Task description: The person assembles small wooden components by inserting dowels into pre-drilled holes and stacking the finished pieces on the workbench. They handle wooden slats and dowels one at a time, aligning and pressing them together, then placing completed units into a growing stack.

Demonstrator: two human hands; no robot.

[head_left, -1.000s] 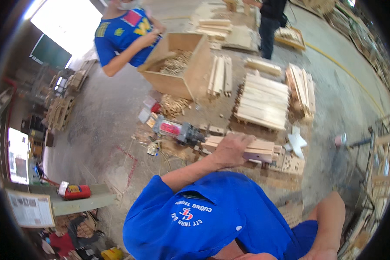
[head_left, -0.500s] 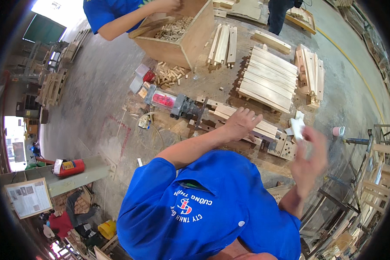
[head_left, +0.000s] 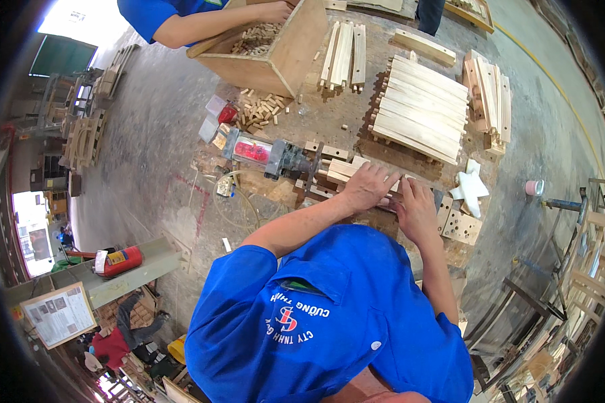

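Several pale wooden slats (head_left: 339, 170) lie side by side in a bench clamp with a pneumatic cylinder (head_left: 254, 150) at its left end. My left hand (head_left: 370, 187) is closed over the middle of these slats, fingers curled across their top. Close beside it, my right hand (head_left: 418, 209) grips the slats toward their right end, its thumb near the left hand's fingers. Both hands partly hide the slats and the clamp's right jaw. A crumpled white cloth (head_left: 470, 188) lies on the bench to the right, apart from my hands.
Beyond the clamp sit a panel of slats (head_left: 420, 111) and a bundle of rails (head_left: 489, 101). Loose dowels (head_left: 261, 111) lie by a wooden box (head_left: 249, 72), into which another person's arm (head_left: 208, 27) reaches. A drilled block (head_left: 461, 227) is right of the clamp.
My right hand has moved left and down from beside the white cloth onto the slats. My left hand stays on them. The other person's hand has shifted right over the box.
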